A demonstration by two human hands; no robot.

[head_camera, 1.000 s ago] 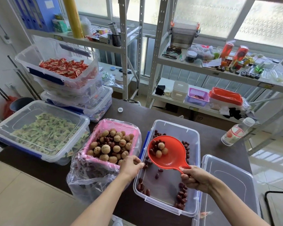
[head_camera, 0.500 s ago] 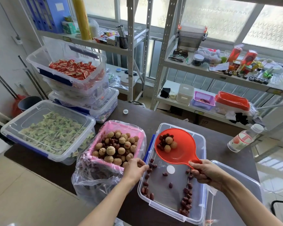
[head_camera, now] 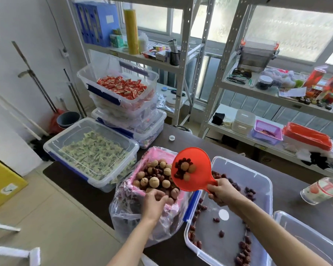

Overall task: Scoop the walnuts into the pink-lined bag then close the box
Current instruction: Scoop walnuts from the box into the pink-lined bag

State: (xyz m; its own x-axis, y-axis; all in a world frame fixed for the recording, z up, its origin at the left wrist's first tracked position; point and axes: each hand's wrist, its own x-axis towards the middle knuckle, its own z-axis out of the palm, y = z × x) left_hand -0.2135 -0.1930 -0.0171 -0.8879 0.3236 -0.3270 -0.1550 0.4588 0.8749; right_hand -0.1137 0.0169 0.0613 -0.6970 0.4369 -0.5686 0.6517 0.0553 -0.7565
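Right fingers point(head_camera: 212, 189) clamp the scoop point(head_camera: 190, 168) handle; left fingers point(head_camera: 162, 197) grip the bag point(head_camera: 135, 214) rim.

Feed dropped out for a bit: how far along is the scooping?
Mostly done: the pink-lined bag is heaped with walnuts and dates. In hand: the right hand holds the red scoop with three walnuts at the bag, which the left hand steadies. Left: emptying it and lidding the clear box, which holds only dates.
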